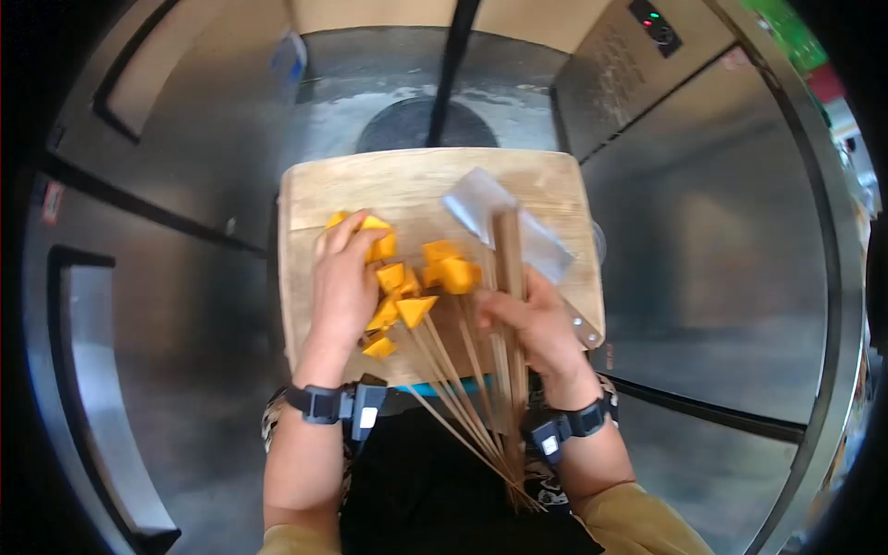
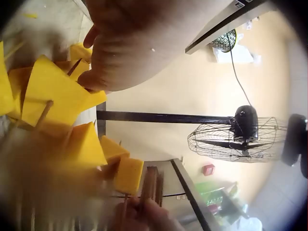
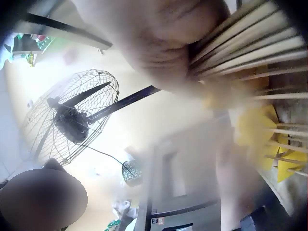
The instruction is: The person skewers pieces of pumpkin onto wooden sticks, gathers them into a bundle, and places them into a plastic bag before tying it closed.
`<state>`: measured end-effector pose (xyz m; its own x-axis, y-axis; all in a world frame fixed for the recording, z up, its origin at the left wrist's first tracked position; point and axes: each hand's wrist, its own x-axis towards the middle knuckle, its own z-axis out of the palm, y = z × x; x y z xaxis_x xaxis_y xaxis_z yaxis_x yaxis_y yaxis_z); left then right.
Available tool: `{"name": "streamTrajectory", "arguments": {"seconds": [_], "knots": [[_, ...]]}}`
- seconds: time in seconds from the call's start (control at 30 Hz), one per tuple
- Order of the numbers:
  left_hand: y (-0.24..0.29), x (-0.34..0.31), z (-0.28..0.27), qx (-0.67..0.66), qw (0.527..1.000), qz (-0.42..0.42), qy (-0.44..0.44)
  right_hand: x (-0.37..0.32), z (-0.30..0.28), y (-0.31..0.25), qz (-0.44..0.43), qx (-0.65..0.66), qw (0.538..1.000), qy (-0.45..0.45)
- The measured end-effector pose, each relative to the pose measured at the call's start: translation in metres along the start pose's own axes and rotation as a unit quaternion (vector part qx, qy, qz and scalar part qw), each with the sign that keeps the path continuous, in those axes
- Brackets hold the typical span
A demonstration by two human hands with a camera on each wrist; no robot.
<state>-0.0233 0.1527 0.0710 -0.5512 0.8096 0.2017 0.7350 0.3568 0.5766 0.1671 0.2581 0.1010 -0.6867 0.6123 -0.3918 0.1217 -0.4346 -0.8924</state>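
Note:
On the wooden board, my left hand (image 1: 347, 282) pinches a yellow chunk (image 1: 381, 240) between thumb and fingers. More yellow chunks (image 1: 416, 311), several with thin sticks (image 1: 446, 370) in them, lie right of that hand. My right hand (image 1: 536, 326) grips a bundle of wooden sticks (image 1: 511, 268), blurred in the head view, with yellow chunks beside its fingertips. The left wrist view has a stick entering a large chunk (image 2: 53, 91); my left fingertips there are partly hidden. The right wrist view shows the bundled sticks (image 3: 250, 41) against my palm (image 3: 163, 43).
The board (image 1: 379, 176) rests in front of my body. A shiny flat sheet or blade (image 1: 523, 222) lies behind the bundle, with a riveted handle (image 1: 583, 328) near the board's right edge. Metal cabinets stand on both sides, and a fan (image 2: 245, 139) is beyond.

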Motion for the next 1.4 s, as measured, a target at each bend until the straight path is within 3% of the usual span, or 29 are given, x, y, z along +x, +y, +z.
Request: {"name": "streamTrajectory", "arguments": {"seconds": [0.1,0.13,0.2,0.27,0.37,0.47,0.57,0.7,0.8,0.9,1.0,1.13,1.27,1.4], "knots": [[0.005,0.0,0.006,0.011,0.999,-0.002,-0.035,0.001,-0.008,0.013,0.001,0.033,0.999,-0.019],[0.009,0.002,0.009,0.022,0.999,0.0,-0.024,0.003,-0.011,0.014,-0.029,0.045,0.996,-0.075],[0.014,0.0,0.008,0.024,0.999,-0.006,-0.039,0.004,-0.009,0.025,0.028,0.108,0.989,-0.092],[-0.011,-0.003,0.022,0.029,0.999,0.014,0.001,0.006,-0.003,0.024,0.023,0.155,0.973,-0.17],[-0.011,-0.003,0.025,0.022,1.0,0.006,0.017,0.003,0.002,0.021,0.042,0.178,0.963,-0.198],[-0.014,0.003,0.033,-0.037,0.999,-0.022,0.011,0.001,0.001,0.012,0.056,0.217,0.959,-0.173],[-0.015,0.001,0.037,0.003,0.999,0.026,0.019,-0.002,-0.002,0.008,0.035,0.196,0.966,-0.165],[-0.003,0.0,0.034,-0.034,0.999,0.007,0.022,0.005,-0.004,0.018,0.005,0.189,0.966,-0.179],[0.007,-0.002,0.031,-0.053,0.998,-0.008,0.031,0.0,-0.011,0.012,0.039,0.149,0.974,-0.165],[0.011,-0.002,0.025,-0.003,0.999,-0.051,0.007,-0.003,-0.008,0.006,0.049,0.119,0.982,-0.135],[0.016,-0.002,0.016,0.037,0.999,-0.009,0.023,-0.007,-0.006,-0.001,0.053,0.143,0.981,-0.122],[0.011,-0.003,0.012,0.05,0.998,0.048,-0.003,-0.006,-0.011,0.004,0.081,0.151,0.974,-0.15],[0.009,-0.003,0.008,0.053,0.996,0.065,-0.009,-0.005,-0.009,0.008,0.046,0.188,0.966,-0.172],[0.01,-0.005,0.009,0.068,0.998,0.006,0.014,-0.005,-0.006,0.001,0.043,0.183,0.957,-0.222]]}}
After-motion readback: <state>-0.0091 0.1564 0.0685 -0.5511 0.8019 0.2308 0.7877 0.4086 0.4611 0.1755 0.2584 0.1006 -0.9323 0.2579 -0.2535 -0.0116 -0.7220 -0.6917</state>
